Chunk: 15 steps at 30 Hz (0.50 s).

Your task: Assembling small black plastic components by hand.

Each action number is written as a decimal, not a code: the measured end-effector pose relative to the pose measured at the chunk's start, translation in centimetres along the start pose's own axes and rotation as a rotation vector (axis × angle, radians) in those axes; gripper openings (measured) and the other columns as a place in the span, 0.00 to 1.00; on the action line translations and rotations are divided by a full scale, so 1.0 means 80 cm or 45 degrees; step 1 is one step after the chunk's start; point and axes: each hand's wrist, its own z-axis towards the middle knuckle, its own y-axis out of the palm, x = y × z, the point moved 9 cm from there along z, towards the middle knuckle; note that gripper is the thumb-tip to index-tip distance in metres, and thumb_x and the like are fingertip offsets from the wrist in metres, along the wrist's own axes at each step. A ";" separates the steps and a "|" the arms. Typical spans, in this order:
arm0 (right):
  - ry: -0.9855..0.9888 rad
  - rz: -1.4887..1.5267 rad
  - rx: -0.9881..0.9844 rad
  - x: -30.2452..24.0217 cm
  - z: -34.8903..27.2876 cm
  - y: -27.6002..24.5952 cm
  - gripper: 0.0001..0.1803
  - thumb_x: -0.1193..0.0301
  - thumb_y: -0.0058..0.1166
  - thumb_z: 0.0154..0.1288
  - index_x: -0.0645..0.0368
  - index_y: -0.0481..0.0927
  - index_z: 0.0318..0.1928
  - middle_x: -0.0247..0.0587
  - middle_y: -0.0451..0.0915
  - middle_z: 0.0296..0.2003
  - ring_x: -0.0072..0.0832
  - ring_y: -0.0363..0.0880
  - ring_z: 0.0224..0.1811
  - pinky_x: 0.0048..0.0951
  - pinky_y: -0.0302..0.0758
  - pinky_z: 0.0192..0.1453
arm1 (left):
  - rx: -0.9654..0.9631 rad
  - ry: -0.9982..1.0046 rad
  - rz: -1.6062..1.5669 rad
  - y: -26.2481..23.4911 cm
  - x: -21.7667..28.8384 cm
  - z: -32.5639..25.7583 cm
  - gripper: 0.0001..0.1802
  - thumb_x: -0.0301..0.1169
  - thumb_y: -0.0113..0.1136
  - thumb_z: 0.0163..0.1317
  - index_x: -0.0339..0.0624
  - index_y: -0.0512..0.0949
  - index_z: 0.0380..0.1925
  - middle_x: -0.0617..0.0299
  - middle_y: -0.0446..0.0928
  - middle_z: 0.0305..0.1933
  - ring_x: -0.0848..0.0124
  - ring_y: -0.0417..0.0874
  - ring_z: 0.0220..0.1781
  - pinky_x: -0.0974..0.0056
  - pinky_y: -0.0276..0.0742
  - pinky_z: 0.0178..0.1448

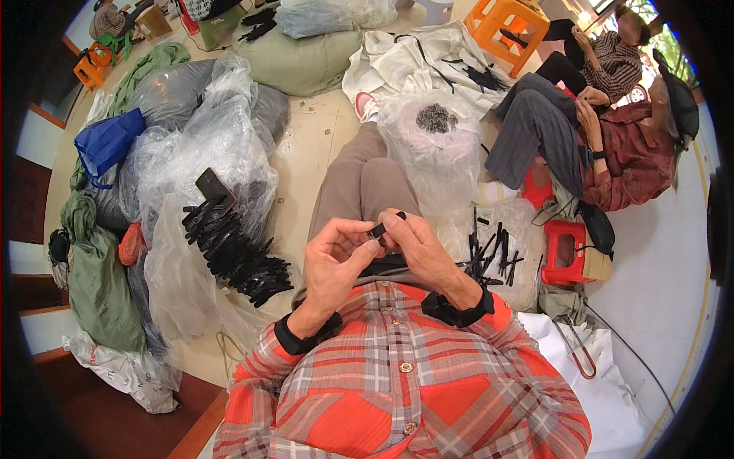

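Over my lap, my left hand and my right hand meet with fingers pinched. Between their fingertips is a short black strip, mostly hidden by the fingers; its exact kind is too small to tell. To the left, a heap of black strips lies on clear plastic. Several loose black strips are spread on a plastic-covered surface at my right. Beyond my knees, a clear plastic bag holds a pile of small dark pieces.
Big plastic-wrapped bundles with a blue bag and a phone-like dark slab fill the left side. A red stool stands at the right, near a seated co-worker. An orange stool is farther back.
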 end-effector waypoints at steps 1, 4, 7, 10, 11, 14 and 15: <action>-0.006 0.010 -0.014 0.000 0.000 0.000 0.17 0.65 0.32 0.70 0.58 0.61 0.24 0.26 0.57 0.20 0.16 0.53 0.24 0.20 0.57 0.27 | -0.013 0.013 -0.019 0.002 0.002 -0.001 0.09 0.18 0.54 0.55 0.31 0.72 0.38 0.57 0.77 0.31 0.74 0.79 0.32 0.72 0.75 0.40; -0.033 -0.009 -0.033 -0.012 -0.004 0.003 0.17 0.64 0.32 0.70 0.59 0.62 0.24 0.27 0.58 0.20 0.16 0.54 0.23 0.20 0.57 0.27 | -0.008 0.001 -0.181 0.000 -0.005 -0.004 0.08 0.19 0.51 0.57 0.31 0.72 0.37 0.55 0.77 0.31 0.72 0.80 0.33 0.70 0.75 0.41; 0.006 -0.022 -0.041 -0.006 -0.005 -0.001 0.17 0.64 0.32 0.70 0.60 0.63 0.25 0.28 0.59 0.20 0.17 0.56 0.24 0.20 0.59 0.28 | 0.014 -0.036 -0.213 0.002 -0.008 -0.005 0.07 0.20 0.49 0.58 0.31 0.72 0.37 0.54 0.77 0.31 0.70 0.80 0.33 0.69 0.76 0.41; -0.085 -0.041 -0.073 -0.015 -0.005 0.006 0.17 0.64 0.32 0.70 0.61 0.64 0.26 0.28 0.61 0.21 0.17 0.57 0.24 0.20 0.61 0.29 | 0.036 -0.085 -0.322 -0.001 -0.017 -0.006 0.06 0.20 0.49 0.57 0.31 0.72 0.36 0.53 0.77 0.30 0.69 0.80 0.31 0.68 0.77 0.41; -0.085 -0.039 -0.073 -0.016 -0.005 0.006 0.17 0.64 0.32 0.70 0.61 0.64 0.26 0.28 0.61 0.21 0.17 0.57 0.24 0.20 0.61 0.29 | 0.036 -0.086 -0.320 -0.001 -0.018 -0.005 0.06 0.20 0.49 0.57 0.31 0.72 0.36 0.53 0.77 0.30 0.69 0.80 0.31 0.68 0.77 0.41; -0.078 -0.064 -0.089 -0.017 -0.005 0.009 0.17 0.63 0.32 0.70 0.61 0.65 0.27 0.29 0.62 0.22 0.18 0.59 0.25 0.21 0.62 0.30 | 0.044 -0.163 -0.423 -0.005 -0.028 -0.003 0.05 0.20 0.49 0.58 0.32 0.72 0.34 0.53 0.77 0.30 0.69 0.81 0.30 0.67 0.78 0.39; -0.064 -0.075 -0.098 -0.017 -0.005 0.009 0.17 0.63 0.32 0.70 0.61 0.65 0.27 0.29 0.62 0.22 0.18 0.59 0.25 0.21 0.63 0.30 | 0.032 -0.175 -0.404 -0.005 -0.031 -0.002 0.05 0.21 0.50 0.57 0.32 0.72 0.33 0.52 0.77 0.30 0.67 0.81 0.30 0.65 0.78 0.39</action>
